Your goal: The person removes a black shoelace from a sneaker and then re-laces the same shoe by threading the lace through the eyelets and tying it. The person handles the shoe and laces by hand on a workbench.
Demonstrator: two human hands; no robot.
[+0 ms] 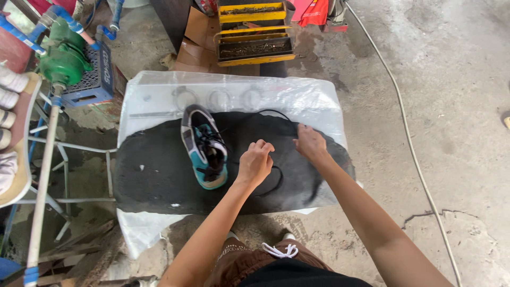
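Left hand [255,162] pinched on black shoelace [276,178], teal sneaker [204,146] just left, right hand [311,142] apparently clamped on lace too, black mat [154,170] beneath.

Black mat [154,170] left of sneaker [205,146]: open, only small white specks. Sneaker blocks centre-left, just beside left hand [255,163]. Black lace [273,178] loops across mat between and around both hands; snag risk. Right hand [311,142] near mat's right edge. Far strip of plastic sheet [297,93]: flat, passable. Yellow toolbox [254,32] stands beyond table, green pump [64,58] and white pipe [45,175] crowd left side.
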